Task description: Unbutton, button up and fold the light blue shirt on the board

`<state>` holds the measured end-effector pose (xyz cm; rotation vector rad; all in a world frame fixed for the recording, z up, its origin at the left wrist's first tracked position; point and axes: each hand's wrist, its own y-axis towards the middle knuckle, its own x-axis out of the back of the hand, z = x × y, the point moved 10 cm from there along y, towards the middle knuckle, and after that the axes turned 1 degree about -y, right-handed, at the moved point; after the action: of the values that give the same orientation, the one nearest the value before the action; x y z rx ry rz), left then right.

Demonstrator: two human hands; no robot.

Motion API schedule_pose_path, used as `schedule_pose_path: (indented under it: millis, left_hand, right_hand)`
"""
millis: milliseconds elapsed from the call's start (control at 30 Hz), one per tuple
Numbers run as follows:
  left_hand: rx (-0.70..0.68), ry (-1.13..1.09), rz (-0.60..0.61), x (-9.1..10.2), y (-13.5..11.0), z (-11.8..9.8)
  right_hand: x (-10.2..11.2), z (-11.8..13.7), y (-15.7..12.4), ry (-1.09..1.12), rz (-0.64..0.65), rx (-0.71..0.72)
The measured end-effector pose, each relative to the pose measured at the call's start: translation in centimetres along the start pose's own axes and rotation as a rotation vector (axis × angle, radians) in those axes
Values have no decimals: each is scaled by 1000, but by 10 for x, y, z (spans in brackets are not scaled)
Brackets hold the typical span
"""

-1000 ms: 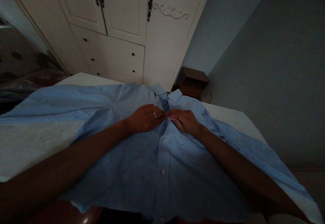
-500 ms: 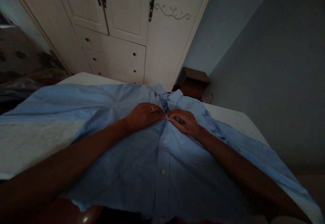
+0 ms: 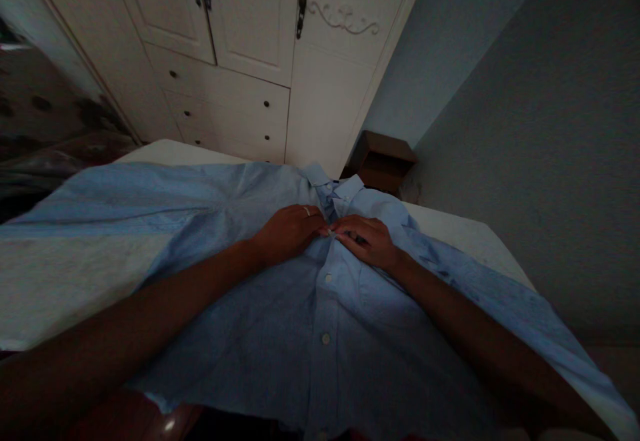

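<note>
A light blue button-up shirt (image 3: 260,314) lies face up and spread out, its collar at the far side and its sleeves stretched to both sides. My left hand (image 3: 290,233), with a ring on one finger, pinches the front edge of the shirt below the collar. Close against it, my right hand (image 3: 367,241) grips the other front edge between thumb and fingers. A small pale button shows between the fingertips. Farther down the front strip, two white buttons are visible, the lower button (image 3: 325,339) nearer to me. The collar (image 3: 350,187) stands open above the hands.
The shirt rests on a white table (image 3: 100,281). Beyond it stands a cream wardrobe (image 3: 250,21) with dark handles and drawers. A brown wooden cabinet (image 3: 387,147) sits by the grey wall (image 3: 540,161) at the right. Dark cloth lies at the far left.
My left fingers have drawn in and bent more at the shirt's edge. Both hands stay at the same spot on the front. The view has shifted slightly.
</note>
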<state>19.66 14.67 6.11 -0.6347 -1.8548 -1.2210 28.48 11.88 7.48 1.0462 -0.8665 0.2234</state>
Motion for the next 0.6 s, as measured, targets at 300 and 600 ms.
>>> schedule_pose_path:
  millis: [300,600]
  left_hand:
    - [115,-21,-17,-1,0,5]
    - [188,-177,12,-1,1,6]
  right_hand:
    - [1,9,-3,-112,-25,88]
    - [-5,-1,-2,-68,29,-14]
